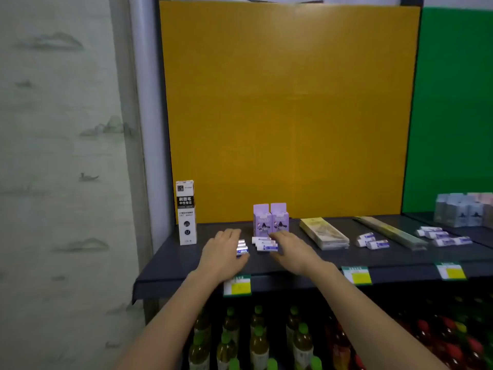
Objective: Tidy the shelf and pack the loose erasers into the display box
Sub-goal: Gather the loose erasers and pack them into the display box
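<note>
Head view — white erasers (262,243), blue-banded sleeves, stacked on dark shelf (186,260).

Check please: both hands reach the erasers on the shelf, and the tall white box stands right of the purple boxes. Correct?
No. The head view shows the tall white box left of the purple boxes; the rest holds.

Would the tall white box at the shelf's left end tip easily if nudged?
Probably: the tall white box stands upright on a narrow base, so a nudge near its top may topple it. Being cardboard, it likely feels light.
</note>
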Motion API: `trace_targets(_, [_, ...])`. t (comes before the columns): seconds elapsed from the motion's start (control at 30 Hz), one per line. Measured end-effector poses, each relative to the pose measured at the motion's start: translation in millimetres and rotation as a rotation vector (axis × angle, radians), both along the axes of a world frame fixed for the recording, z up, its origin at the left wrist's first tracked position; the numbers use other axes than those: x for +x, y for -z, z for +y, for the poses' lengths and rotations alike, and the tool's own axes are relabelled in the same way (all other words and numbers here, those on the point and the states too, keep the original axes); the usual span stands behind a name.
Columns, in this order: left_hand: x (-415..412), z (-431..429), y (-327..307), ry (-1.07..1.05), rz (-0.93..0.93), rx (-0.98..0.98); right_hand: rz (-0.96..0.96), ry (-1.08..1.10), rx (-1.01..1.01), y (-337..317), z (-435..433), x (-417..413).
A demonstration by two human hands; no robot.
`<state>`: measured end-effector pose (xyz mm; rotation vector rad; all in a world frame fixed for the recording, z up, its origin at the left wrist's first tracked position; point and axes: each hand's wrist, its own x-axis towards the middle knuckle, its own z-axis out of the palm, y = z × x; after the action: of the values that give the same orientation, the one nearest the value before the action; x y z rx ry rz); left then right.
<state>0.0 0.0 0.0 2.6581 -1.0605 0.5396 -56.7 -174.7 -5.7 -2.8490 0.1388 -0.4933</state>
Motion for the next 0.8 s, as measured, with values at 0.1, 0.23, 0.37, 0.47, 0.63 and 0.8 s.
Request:
trace_targets(0.1, [29,-16,7,-0.033,0.125,0.061,0.08,-0.037,0.004,2,-18,32])
trace_targets(0.23, [59,-31,16,-0.052,0.229,0.099,0.18,-0.125,0.088,6,-35,66])
trace_targets(0.37, [76,-38,20,-0.048,0.291,0.111,0.219,-0.195,0.176,9,-41,85])
trace_targets(0.47, [86,-41,20,-0.032,0.344,0.193,0.259,-0.226,0.13,10,-44,94])
trace_targets(0.63, [98,-44,15,-0.003,0.379,0.277,0.307,-0.204,-0.061,9,-48,101])
trace_targets(0.8, [106,-50,4,-0.011,0.459,0.371,0.36,-0.158,-0.136,6,-43,105])
